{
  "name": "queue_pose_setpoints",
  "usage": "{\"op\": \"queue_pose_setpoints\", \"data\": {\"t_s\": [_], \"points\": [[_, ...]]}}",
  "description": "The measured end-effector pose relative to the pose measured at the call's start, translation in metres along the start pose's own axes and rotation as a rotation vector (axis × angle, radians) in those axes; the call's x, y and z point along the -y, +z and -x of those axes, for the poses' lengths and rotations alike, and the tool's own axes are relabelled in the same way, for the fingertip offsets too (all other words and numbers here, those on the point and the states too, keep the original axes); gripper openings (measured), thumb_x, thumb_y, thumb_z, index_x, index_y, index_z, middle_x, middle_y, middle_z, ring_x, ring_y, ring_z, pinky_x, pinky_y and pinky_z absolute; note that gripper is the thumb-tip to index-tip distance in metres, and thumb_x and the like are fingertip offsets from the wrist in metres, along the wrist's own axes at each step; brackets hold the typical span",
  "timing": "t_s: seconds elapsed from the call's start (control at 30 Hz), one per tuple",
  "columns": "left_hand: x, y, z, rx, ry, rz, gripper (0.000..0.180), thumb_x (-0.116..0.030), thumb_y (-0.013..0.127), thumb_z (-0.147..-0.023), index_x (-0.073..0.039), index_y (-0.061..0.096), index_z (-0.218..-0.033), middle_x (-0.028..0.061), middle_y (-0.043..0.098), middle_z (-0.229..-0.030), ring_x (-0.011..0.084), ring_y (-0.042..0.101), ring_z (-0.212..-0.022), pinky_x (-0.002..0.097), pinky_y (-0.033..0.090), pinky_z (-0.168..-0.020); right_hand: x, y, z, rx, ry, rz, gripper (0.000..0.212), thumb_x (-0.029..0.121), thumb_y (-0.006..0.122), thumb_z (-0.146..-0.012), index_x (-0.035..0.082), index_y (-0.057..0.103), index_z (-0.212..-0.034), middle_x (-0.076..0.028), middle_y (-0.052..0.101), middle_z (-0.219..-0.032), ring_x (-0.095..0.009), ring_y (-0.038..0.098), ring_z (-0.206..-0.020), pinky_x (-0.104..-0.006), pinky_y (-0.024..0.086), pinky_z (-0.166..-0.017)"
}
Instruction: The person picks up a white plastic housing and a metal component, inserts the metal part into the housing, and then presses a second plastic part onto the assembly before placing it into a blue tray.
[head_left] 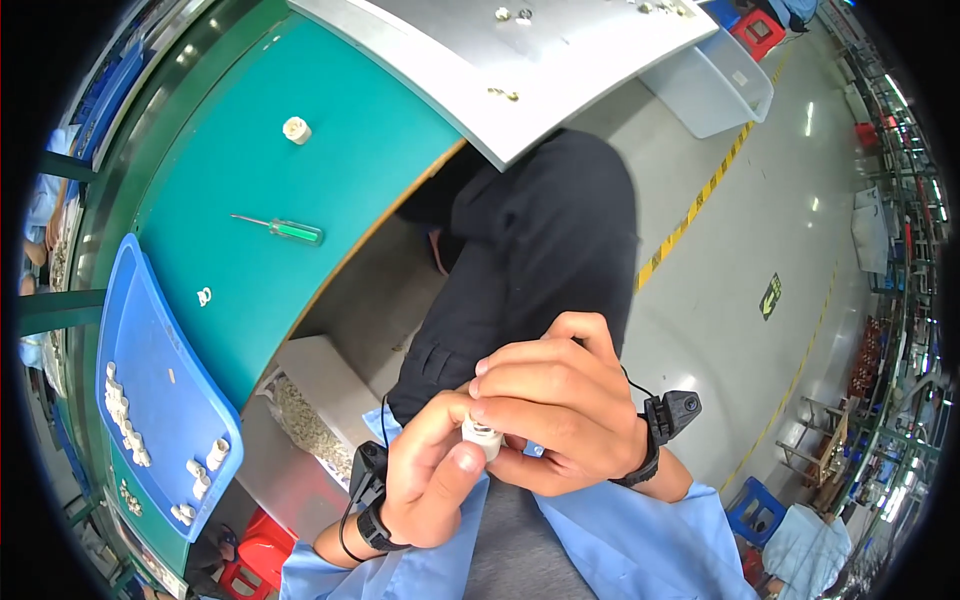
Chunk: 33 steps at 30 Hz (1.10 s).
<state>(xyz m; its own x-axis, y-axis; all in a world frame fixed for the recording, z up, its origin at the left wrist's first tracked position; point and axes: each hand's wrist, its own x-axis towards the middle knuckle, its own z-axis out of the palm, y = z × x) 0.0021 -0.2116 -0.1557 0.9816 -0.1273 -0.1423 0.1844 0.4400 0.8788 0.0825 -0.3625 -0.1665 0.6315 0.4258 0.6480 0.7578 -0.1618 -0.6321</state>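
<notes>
Over my lap, both hands meet at a small white cylindrical plastic fitting [483,437] with some metal showing at its top. My left hand [425,475] grips it from the left between thumb and fingers. My right hand [565,408] curls over it from the right, its fingers bent against the fitting and partly covering it. What the right fingertips press on is hidden. On the green table a screwdriver [295,232] with a green clear handle lies apart from my hands. Farther back stands a similar white fitting [296,130], and a small white ring-shaped piece [204,296] lies nearer.
A blue tray [165,335] with several white fittings sits on the table's left. A metal-topped surface [440,45] with small brass-coloured parts adjoins the table. Below the table edge is a box [335,375] of small parts. A clear bin [700,90] stands at the far right.
</notes>
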Motion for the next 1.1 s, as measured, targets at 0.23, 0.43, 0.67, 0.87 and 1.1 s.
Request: {"op": "queue_pose_setpoints", "data": {"t_s": [0.23, 0.43, 0.67, 0.87, 1.1], "points": [[-0.016, -0.058, 0.013, -0.063, 0.13, 0.108, 0.029, -0.018, 0.048, -0.102, 0.007, 0.051, -0.116, 0.0133, 0.059, -0.104, 0.0169, 0.057, -0.093, 0.0307, 0.048, -0.085, 0.0, 0.06, -0.042, 0.152, -0.043, -0.093, 0.038, 0.008, 0.079, -0.066, 0.006, 0.066, -0.102, -0.007, 0.07, -0.093, -0.023, 0.07, -0.082, -0.0332, 0.038, -0.066], [-0.027, -0.103, 0.026, -0.235, 0.25, 0.012, 0.026, -0.015, 0.05, -0.101, 0.006, 0.051, -0.117, 0.0124, 0.059, -0.104, 0.016, 0.056, -0.094, 0.0306, 0.047, -0.085, -0.004, 0.116, -0.077, 0.358, -0.063, -0.246, 0.038, 0.011, 0.08, -0.073, 0.004, 0.065, -0.107, -0.01, 0.07, -0.095, -0.025, 0.07, -0.083, -0.034, 0.039, -0.067], [-0.012, -0.125, 0.03, -0.335, 0.165, 0.439, 0.027, -0.016, 0.049, -0.103, 0.006, 0.052, -0.118, 0.0127, 0.059, -0.108, 0.017, 0.057, -0.1, 0.0322, 0.047, -0.09, -0.018, 0.154, -0.076, 0.481, 0.034, -0.335, 0.042, 0.014, 0.08, -0.077, -0.001, 0.064, -0.113, -0.013, 0.07, -0.097, -0.027, 0.069, -0.083, -0.0361, 0.047, -0.072], [0.024, -0.122, 0.028, -0.37, 0.059, 0.522, 0.031, -0.02, 0.044, -0.106, 0.006, 0.052, -0.121, 0.0144, 0.06, -0.112, 0.0188, 0.058, -0.105, 0.033, 0.046, -0.095, -0.039, 0.149, -0.034, 0.552, 0.208, -0.369, 0.046, 0.013, 0.081, -0.078, -0.005, 0.063, -0.116, -0.017, 0.069, -0.098, -0.028, 0.068, -0.083, -0.0371, 0.051, -0.077], [0.046, -0.118, 0.014, -0.514, 0.08, 0.585, 0.034, -0.024, 0.044, -0.106, 0.006, 0.053, -0.12, 0.0146, 0.061, -0.112, 0.0193, 0.059, -0.106, 0.0326, 0.047, -0.095, -0.061, 0.165, -0.011, 0.524, 0.267, -0.398, 0.046, 0.014, 0.079, -0.081, -0.006, 0.061, -0.119, -0.017, 0.07, -0.098, -0.026, 0.069, -0.085, -0.0347, 0.052, -0.077]]}}
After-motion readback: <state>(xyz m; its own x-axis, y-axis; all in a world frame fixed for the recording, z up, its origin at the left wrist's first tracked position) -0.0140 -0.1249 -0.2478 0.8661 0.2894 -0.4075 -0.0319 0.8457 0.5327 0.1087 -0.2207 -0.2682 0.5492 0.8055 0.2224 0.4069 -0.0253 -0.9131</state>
